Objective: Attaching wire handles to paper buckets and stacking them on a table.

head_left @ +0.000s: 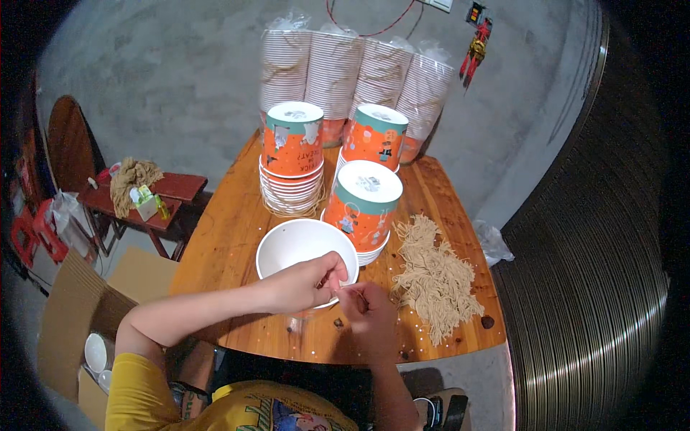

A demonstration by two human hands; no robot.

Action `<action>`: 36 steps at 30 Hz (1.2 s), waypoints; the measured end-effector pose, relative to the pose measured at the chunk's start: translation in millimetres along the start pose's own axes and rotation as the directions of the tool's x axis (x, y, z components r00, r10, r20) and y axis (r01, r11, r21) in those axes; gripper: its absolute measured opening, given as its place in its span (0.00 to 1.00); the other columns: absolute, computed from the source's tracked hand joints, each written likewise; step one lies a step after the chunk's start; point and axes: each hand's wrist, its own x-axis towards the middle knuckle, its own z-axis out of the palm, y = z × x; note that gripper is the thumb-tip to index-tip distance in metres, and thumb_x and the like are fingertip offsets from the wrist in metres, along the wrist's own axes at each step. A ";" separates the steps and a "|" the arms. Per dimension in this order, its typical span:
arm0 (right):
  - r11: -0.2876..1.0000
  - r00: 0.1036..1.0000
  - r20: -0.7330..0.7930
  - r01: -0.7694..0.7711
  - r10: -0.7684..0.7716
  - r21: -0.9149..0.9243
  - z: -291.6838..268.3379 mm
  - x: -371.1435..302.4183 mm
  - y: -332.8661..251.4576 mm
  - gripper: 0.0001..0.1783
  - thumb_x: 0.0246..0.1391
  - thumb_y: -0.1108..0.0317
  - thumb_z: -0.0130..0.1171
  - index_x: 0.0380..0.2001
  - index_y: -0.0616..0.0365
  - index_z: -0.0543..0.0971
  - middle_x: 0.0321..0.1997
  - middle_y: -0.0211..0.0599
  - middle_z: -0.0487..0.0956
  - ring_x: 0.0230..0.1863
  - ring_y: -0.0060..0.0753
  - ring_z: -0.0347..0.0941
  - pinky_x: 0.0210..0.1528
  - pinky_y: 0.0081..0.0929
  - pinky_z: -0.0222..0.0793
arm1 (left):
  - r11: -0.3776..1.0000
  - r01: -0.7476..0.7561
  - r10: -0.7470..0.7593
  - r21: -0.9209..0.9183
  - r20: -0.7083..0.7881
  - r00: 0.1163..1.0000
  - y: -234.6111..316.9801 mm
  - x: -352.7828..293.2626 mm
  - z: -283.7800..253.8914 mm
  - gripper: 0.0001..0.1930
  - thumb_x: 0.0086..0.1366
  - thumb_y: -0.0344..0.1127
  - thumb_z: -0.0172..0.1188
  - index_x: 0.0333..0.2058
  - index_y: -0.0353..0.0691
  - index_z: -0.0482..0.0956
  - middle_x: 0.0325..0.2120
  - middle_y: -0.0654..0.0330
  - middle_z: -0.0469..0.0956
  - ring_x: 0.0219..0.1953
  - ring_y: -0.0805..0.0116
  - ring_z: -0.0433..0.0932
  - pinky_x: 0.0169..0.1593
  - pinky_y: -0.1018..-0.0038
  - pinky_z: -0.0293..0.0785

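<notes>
A white-lined paper bucket [287, 244] lies tipped at the front of the wooden table, its open mouth turned up toward me. My left hand [310, 282] reaches across its near right rim, fingers pinched on the bucket wall. Right beside it, my right hand [370, 312] is closed at the same rim, thumb and fingertips pressed together. Whatever is in that pinch is too small to make out. A loose pile of beige cords [438, 284] lies to the right of my right hand.
Behind the bucket stand upside-down stacks of orange paper buckets [363, 208], the left stack [292, 154] with cord loops around it. Tall plastic-wrapped bucket stacks [334, 72] line the wall. A cardboard box [79, 323] sits at lower left, a red bench [172, 187] beyond, a ribbed shutter [589, 287] at right.
</notes>
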 end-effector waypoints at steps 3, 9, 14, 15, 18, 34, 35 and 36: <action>1.000 1.000 0.003 -0.020 0.020 0.011 -1.5 0.2 -12.4 0.05 0.49 0.72 0.63 0.29 0.60 0.77 0.20 0.18 0.66 0.22 0.10 0.57 0.23 0.14 0.53 | 0.995 -0.026 0.027 0.101 -0.015 1.000 -3.0 -2.3 -1.2 0.14 0.59 0.27 0.54 0.45 0.39 0.68 0.33 0.60 0.67 0.36 0.72 0.69 0.42 0.76 0.68; 0.994 0.997 -0.020 0.066 -0.068 -0.085 1.6 1.7 -10.8 0.05 0.48 0.73 0.62 0.28 0.60 0.77 0.18 0.23 0.66 0.20 0.12 0.57 0.22 0.16 0.54 | 0.982 -0.002 0.000 0.191 0.008 1.000 -7.4 -2.7 -6.6 0.11 0.58 0.30 0.57 0.41 0.38 0.73 0.34 0.57 0.66 0.36 0.68 0.69 0.43 0.74 0.68; 0.970 0.980 0.023 0.198 -0.197 -0.138 2.0 1.2 -13.3 0.05 0.47 0.74 0.63 0.28 0.60 0.76 0.17 0.26 0.67 0.18 0.16 0.60 0.20 0.21 0.57 | 0.971 0.013 -0.009 0.239 -0.018 1.000 -3.9 -2.9 -2.2 0.08 0.58 0.32 0.58 0.35 0.37 0.74 0.34 0.54 0.66 0.36 0.63 0.72 0.41 0.70 0.70; 0.970 0.980 0.021 0.197 -0.196 -0.140 2.7 0.8 -11.8 0.05 0.47 0.74 0.63 0.28 0.60 0.76 0.17 0.26 0.67 0.18 0.16 0.60 0.20 0.21 0.57 | 0.954 -0.004 0.032 0.299 -0.087 0.996 -1.6 -4.7 1.5 0.06 0.58 0.32 0.57 0.34 0.37 0.74 0.33 0.54 0.68 0.35 0.61 0.73 0.40 0.69 0.70; 0.958 0.973 -0.036 0.216 -0.227 -0.190 5.2 -0.6 -9.2 0.05 0.47 0.74 0.63 0.28 0.60 0.76 0.18 0.28 0.68 0.18 0.18 0.61 0.20 0.22 0.58 | 0.940 0.005 0.053 0.342 -0.161 0.986 0.4 -5.9 5.3 0.05 0.58 0.32 0.57 0.32 0.37 0.74 0.29 0.54 0.72 0.34 0.58 0.75 0.38 0.67 0.71; 0.992 0.983 -0.135 0.125 -0.125 -0.010 10.4 -4.5 6.0 0.05 0.49 0.76 0.60 0.29 0.58 0.74 0.23 0.26 0.70 0.21 0.17 0.63 0.24 0.19 0.60 | 0.994 0.015 -0.029 -0.109 -0.127 0.991 0.5 -1.7 8.9 0.08 0.57 0.23 0.57 0.34 0.37 0.68 0.25 0.66 0.70 0.29 0.79 0.67 0.35 0.81 0.67; 0.994 0.984 -0.149 0.103 -0.096 0.036 11.4 -4.0 10.8 0.05 0.50 0.76 0.59 0.30 0.58 0.73 0.23 0.25 0.70 0.22 0.16 0.62 0.25 0.18 0.60 | 0.994 0.016 -0.029 -0.108 -0.125 0.992 -0.4 -0.8 8.8 0.08 0.57 0.23 0.57 0.34 0.37 0.68 0.25 0.66 0.70 0.29 0.79 0.67 0.35 0.81 0.67; 0.994 0.984 -0.151 0.101 -0.095 0.037 10.3 -4.3 11.4 0.05 0.50 0.76 0.59 0.30 0.58 0.73 0.23 0.25 0.70 0.22 0.16 0.62 0.25 0.18 0.60 | 0.988 0.017 -0.033 -0.152 -0.108 0.994 -1.6 0.3 8.7 0.10 0.56 0.22 0.57 0.35 0.38 0.68 0.26 0.67 0.69 0.29 0.80 0.67 0.35 0.82 0.67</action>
